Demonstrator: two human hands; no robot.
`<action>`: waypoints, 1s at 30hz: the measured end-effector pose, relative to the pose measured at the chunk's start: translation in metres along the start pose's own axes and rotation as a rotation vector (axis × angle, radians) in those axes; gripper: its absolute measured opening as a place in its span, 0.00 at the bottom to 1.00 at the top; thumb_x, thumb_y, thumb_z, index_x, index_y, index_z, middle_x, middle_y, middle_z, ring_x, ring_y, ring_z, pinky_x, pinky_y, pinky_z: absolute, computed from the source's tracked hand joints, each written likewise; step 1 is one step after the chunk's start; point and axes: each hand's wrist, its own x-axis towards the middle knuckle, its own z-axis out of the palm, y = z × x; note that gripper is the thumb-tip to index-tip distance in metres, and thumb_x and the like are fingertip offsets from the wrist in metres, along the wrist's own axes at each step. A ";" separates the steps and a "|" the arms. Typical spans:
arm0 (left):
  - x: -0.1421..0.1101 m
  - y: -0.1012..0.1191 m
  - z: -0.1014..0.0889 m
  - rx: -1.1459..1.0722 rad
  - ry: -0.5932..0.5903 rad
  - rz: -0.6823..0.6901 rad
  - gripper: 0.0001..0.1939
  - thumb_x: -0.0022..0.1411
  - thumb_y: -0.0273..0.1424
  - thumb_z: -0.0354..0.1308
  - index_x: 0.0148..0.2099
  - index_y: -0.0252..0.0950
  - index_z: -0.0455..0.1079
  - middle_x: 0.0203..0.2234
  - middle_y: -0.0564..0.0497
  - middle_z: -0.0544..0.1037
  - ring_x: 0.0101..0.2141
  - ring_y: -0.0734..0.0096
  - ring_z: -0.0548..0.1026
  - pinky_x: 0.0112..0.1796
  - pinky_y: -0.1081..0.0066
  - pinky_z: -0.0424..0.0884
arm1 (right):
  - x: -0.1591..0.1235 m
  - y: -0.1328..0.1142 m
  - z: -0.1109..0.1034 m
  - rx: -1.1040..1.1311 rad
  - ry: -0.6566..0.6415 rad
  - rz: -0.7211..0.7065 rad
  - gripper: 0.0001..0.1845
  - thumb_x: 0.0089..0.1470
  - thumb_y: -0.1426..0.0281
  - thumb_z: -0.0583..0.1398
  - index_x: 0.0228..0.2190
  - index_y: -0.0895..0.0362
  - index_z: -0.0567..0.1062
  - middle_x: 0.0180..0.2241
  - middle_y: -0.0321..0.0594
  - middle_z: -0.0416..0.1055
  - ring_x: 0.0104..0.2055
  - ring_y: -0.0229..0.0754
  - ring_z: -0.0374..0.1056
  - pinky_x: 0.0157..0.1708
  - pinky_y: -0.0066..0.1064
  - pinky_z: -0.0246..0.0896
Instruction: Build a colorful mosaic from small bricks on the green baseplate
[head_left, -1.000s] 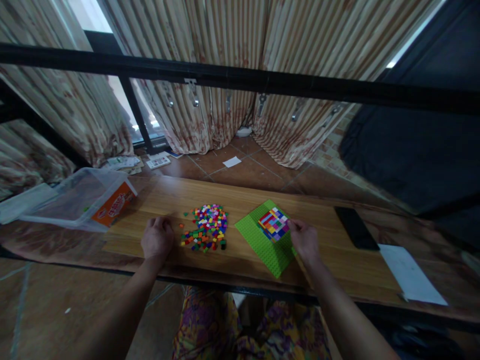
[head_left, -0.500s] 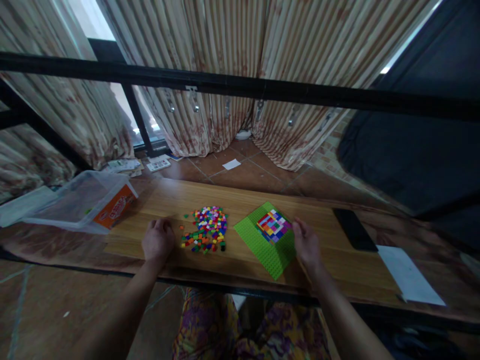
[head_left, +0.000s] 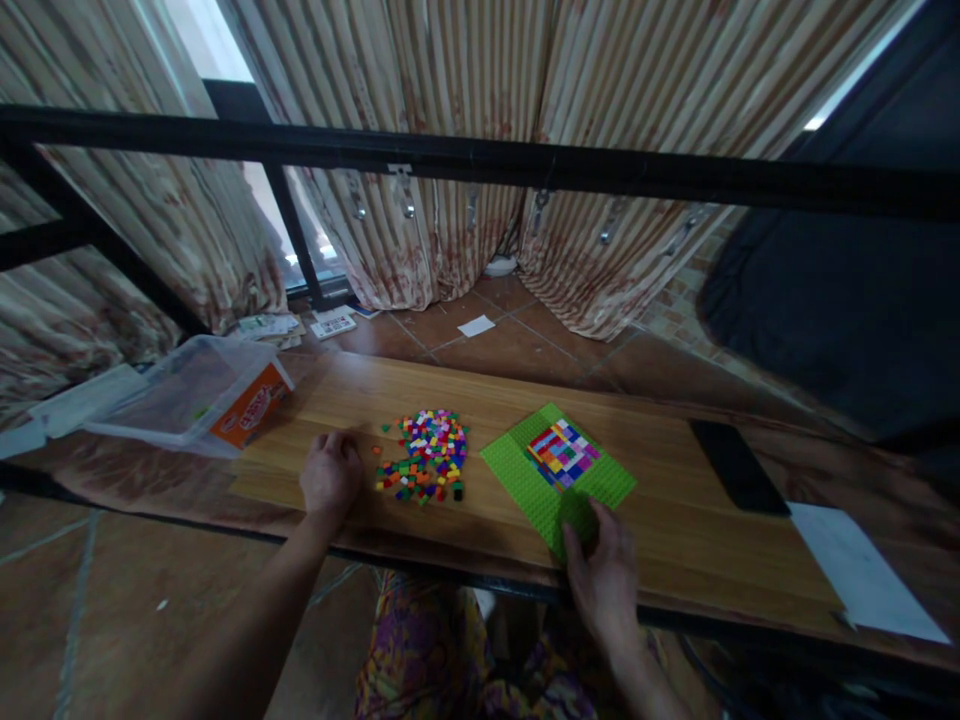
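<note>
Bricks (head_left: 564,453) just beyond the unclenched right hand (head_left: 606,570) could be skewed if brushed—left hand's (head_left: 330,475) hold can't be told!

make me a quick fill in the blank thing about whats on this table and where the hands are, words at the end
The studded baseplate is ____ in colour.
The left hand is to the ____ of the loose toy bricks.
The black phone lies to the ____ of the right hand.
The label on the clear plastic box is mostly ____.

Missing words: green; left; right; orange
</note>
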 end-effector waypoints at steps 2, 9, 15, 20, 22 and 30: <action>-0.001 0.000 0.000 -0.013 0.003 0.005 0.15 0.64 0.32 0.45 0.43 0.38 0.73 0.42 0.45 0.74 0.37 0.64 0.72 0.32 0.69 0.63 | 0.000 0.004 0.003 -0.035 0.004 -0.066 0.30 0.58 0.54 0.52 0.52 0.63 0.66 0.48 0.57 0.68 0.53 0.55 0.61 0.52 0.50 0.59; -0.001 -0.002 0.002 -0.026 -0.011 0.004 0.15 0.64 0.32 0.45 0.43 0.37 0.73 0.41 0.45 0.73 0.37 0.66 0.72 0.33 0.70 0.64 | 0.007 0.000 -0.009 -0.022 0.017 -0.130 0.22 0.59 0.57 0.52 0.46 0.59 0.71 0.44 0.52 0.71 0.48 0.53 0.65 0.50 0.48 0.61; -0.002 -0.002 0.003 -0.033 -0.007 0.007 0.14 0.64 0.32 0.46 0.43 0.38 0.72 0.40 0.45 0.73 0.37 0.66 0.72 0.33 0.70 0.63 | 0.018 -0.064 0.009 0.213 -0.183 -0.259 0.14 0.61 0.64 0.52 0.38 0.53 0.76 0.38 0.43 0.75 0.42 0.45 0.70 0.46 0.38 0.64; -0.002 -0.002 0.003 -0.046 -0.011 0.009 0.13 0.64 0.30 0.47 0.42 0.38 0.72 0.40 0.46 0.73 0.38 0.66 0.72 0.34 0.70 0.63 | 0.040 -0.104 0.051 0.293 -0.346 -0.304 0.13 0.60 0.69 0.52 0.38 0.54 0.77 0.38 0.42 0.76 0.41 0.43 0.70 0.44 0.35 0.64; -0.002 -0.001 0.002 -0.052 -0.017 0.002 0.13 0.64 0.31 0.47 0.42 0.38 0.72 0.40 0.46 0.73 0.38 0.66 0.72 0.35 0.70 0.63 | 0.049 -0.110 0.064 0.278 -0.381 -0.320 0.14 0.60 0.71 0.52 0.38 0.55 0.77 0.36 0.41 0.75 0.41 0.43 0.70 0.44 0.35 0.63; -0.002 0.001 0.001 -0.057 -0.029 -0.013 0.14 0.64 0.31 0.46 0.42 0.38 0.73 0.39 0.46 0.73 0.38 0.67 0.71 0.35 0.70 0.64 | 0.073 -0.117 0.082 0.086 -0.571 -0.486 0.20 0.55 0.78 0.55 0.47 0.50 0.76 0.38 0.41 0.71 0.43 0.44 0.67 0.45 0.34 0.61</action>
